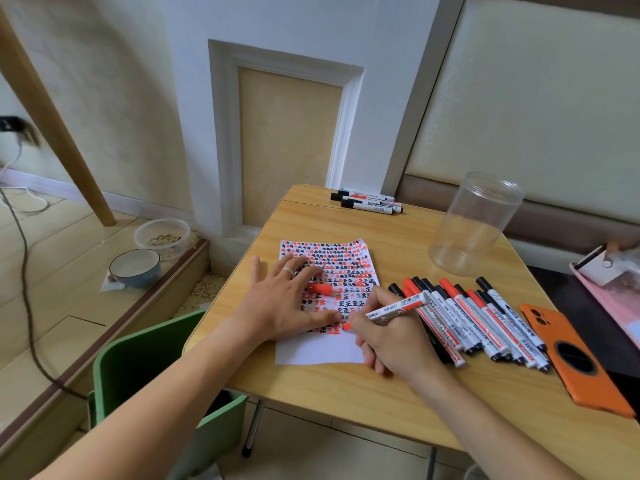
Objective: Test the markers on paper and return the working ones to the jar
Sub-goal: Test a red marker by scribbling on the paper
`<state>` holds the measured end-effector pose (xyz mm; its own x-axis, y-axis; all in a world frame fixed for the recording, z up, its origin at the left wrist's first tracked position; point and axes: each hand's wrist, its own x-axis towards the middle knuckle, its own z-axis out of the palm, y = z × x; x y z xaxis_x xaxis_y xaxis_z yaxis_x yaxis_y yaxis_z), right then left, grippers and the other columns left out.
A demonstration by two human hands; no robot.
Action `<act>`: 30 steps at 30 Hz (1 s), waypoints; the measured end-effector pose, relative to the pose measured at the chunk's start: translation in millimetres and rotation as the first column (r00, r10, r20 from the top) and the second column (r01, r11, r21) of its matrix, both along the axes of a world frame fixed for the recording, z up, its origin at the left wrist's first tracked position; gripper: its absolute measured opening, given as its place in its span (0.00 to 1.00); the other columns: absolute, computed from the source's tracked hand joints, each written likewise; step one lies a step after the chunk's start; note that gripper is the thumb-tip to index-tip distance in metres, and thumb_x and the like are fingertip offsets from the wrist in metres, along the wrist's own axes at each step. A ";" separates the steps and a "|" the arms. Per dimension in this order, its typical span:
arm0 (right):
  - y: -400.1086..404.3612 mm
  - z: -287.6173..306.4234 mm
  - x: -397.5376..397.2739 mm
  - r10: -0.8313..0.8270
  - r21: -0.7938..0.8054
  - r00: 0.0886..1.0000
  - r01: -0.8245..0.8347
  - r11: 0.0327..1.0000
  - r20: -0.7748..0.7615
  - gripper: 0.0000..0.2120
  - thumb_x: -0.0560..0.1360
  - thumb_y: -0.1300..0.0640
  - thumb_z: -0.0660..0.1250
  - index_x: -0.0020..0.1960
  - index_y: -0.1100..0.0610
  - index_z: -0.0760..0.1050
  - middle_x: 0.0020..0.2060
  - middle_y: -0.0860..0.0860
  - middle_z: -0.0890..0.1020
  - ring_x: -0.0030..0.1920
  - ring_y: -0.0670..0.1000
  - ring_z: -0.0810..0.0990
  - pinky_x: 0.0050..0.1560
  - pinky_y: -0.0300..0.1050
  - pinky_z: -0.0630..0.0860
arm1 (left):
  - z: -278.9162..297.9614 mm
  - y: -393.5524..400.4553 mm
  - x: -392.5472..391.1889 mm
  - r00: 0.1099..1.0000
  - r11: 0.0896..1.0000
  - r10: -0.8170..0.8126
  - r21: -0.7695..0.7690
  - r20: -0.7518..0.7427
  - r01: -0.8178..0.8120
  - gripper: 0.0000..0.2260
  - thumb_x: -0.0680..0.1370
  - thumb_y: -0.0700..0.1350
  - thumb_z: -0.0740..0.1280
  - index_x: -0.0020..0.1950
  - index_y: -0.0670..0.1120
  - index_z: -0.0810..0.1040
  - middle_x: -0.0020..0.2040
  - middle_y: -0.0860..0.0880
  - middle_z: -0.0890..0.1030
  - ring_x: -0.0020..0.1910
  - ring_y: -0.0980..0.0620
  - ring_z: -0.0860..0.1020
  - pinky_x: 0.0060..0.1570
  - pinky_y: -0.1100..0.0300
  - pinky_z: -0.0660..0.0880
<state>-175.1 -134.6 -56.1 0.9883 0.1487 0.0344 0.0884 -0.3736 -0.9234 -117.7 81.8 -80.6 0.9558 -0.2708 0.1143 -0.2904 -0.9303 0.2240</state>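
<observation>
"wb-8801" is read on the marker [398, 308] gripped by the right hand [391, 336], tip on the paper [322, 351]; the paper is pressed by the flat, released left hand [287, 299] beside a red cap [320, 289].

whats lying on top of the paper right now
On the paper: the left hand pressed flat, a loose red cap by its fingers, and the right hand holding a marker to it. The marker's tip is hidden behind the hand.
</observation>
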 end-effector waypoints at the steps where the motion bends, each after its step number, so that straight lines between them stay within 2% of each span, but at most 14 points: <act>1: 0.2 0.3 -0.1 -0.002 0.000 1.000 0.002 1.000 -0.002 0.11 0.79 0.58 0.69 0.43 0.60 0.70 0.28 0.62 0.80 0.21 0.56 0.71 0.22 0.41 0.65 | 0.2 0.0 0.0 1.000 1.000 -0.001 0.000 0.001 0.001 0.52 0.62 0.85 0.39 0.80 0.61 0.56 0.83 0.54 0.54 0.82 0.51 0.47 0.75 0.31 0.37; 8: 1.2 1.1 -0.5 -0.016 -0.030 1.000 0.016 0.999 -0.014 0.11 0.79 0.56 0.70 0.44 0.60 0.70 0.27 0.60 0.80 0.21 0.55 0.71 0.23 0.42 0.66 | 0.1 -0.3 0.3 1.000 1.000 -0.002 -0.006 0.009 0.002 0.53 0.60 0.86 0.37 0.80 0.61 0.57 0.83 0.54 0.55 0.82 0.51 0.48 0.75 0.31 0.38; 16: 2.4 3.0 -0.6 -0.065 -0.012 0.997 0.065 0.998 -0.035 0.10 0.79 0.57 0.70 0.44 0.61 0.71 0.28 0.61 0.80 0.20 0.55 0.70 0.22 0.41 0.66 | -0.5 -0.1 1.3 1.000 1.000 -0.004 0.002 0.007 0.004 0.52 0.62 0.86 0.40 0.80 0.61 0.57 0.83 0.54 0.55 0.82 0.50 0.49 0.75 0.31 0.40; 30: 1.5 -0.8 0.3 -0.055 -0.048 0.998 0.054 0.997 -0.016 0.09 0.77 0.57 0.70 0.43 0.59 0.72 0.29 0.59 0.81 0.23 0.56 0.74 0.22 0.42 0.67 | -1.2 0.5 1.1 1.000 1.000 -0.007 0.004 0.005 0.007 0.51 0.63 0.85 0.41 0.80 0.61 0.57 0.83 0.54 0.55 0.82 0.51 0.49 0.75 0.33 0.44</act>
<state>-174.8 -133.0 -56.9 0.9954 0.0957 0.0109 0.0504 -0.4212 -0.9056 -116.7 82.3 -81.9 0.9533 -0.2782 0.1177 -0.2982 -0.9291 0.2188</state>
